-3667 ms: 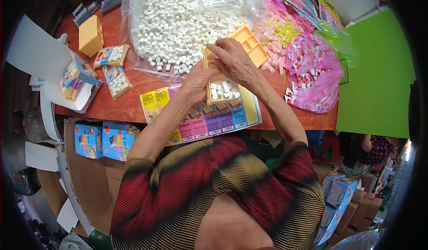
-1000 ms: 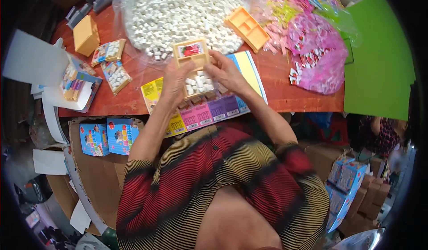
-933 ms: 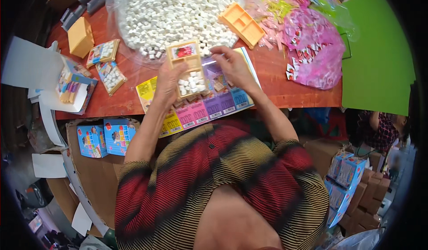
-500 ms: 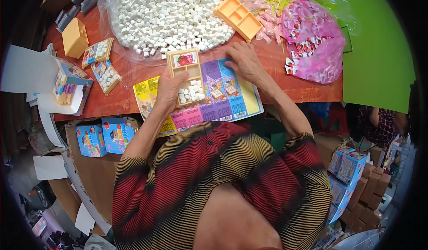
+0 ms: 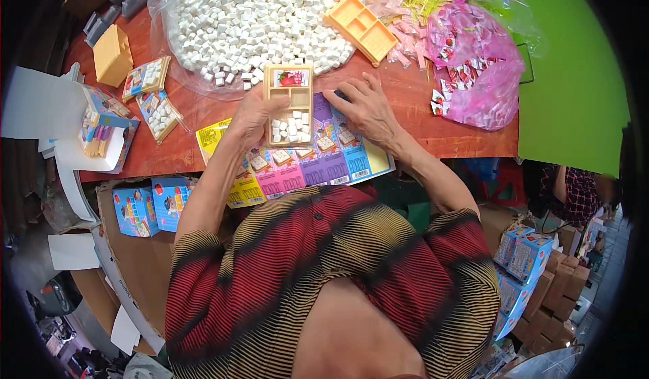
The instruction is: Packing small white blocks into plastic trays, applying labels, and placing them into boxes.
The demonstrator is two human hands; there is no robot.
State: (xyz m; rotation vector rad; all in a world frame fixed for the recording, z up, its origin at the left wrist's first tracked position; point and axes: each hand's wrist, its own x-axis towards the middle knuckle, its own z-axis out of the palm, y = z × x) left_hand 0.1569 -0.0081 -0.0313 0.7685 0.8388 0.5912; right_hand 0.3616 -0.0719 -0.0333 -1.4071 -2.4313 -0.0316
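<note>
The left hand [image 5: 253, 115] curls around the left edge of a tan compartment tray [image 5: 289, 105], fingers closed on its rim, steadying it flat on the colourful printed sheets [image 5: 297, 162] near the table's front edge. Half a second ago the right hand was lifted toward the tray's far corner; now the right hand [image 5: 365, 108] lies at three o'clock of the tray, fingers spread and pressed down on the sheets, pinching nothing. The tray has also come down from the raised position it had a second ago and rests level, its lower compartment filled with small white cubes, the middle one bare, the top one holding a small picture packet. By that, one filling seems finished and the tray parked for the next piece. At twelve o'clock lies the heap of white cubes [image 5: 257, 20] on clear plastic, at one o'clock an orange tray [image 5: 360, 29], further right the pink packets [image 5: 473, 61]. At nine o'clock sit two filled trays [image 5: 152, 95].
</note>
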